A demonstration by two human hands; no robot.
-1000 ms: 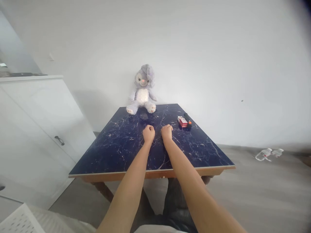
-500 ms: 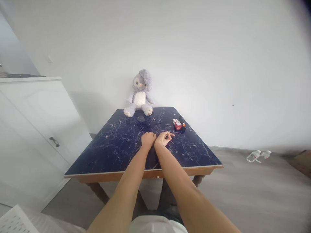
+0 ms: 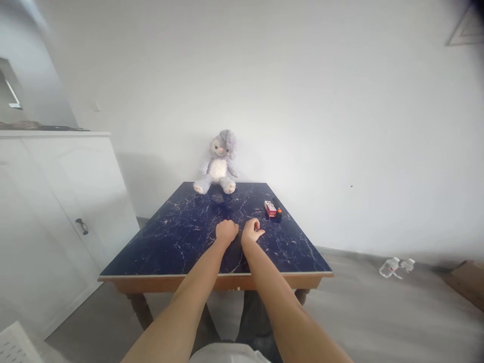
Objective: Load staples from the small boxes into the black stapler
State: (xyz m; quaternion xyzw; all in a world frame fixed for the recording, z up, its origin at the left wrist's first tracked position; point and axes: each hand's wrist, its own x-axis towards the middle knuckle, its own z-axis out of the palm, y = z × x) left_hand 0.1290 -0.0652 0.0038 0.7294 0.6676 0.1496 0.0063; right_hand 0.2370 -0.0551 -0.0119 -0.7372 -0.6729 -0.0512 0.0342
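Currently, both bare hands are held over the dark blue, white-veined table, with the forearms reaching in across its near edge. The left hand is balled into a loose fist, knuckles up; its fingers are folded under, and whether anything small is gripped cannot be told. The right hand is set just beside it, a narrow gap being left between them; its fingers are bent, its thumb is spread away to the right, and nothing is seen to be grasped. Whether the tabletop is touched by either hand cannot be made out.

Beyond the right hand, toward the far right corner, a red-and-white box is placed near the right edge. Close along its outer side, a dark object marked with orange is laid. At the far edge, left of its middle, a grey plush toy is seated upright, legs spread.
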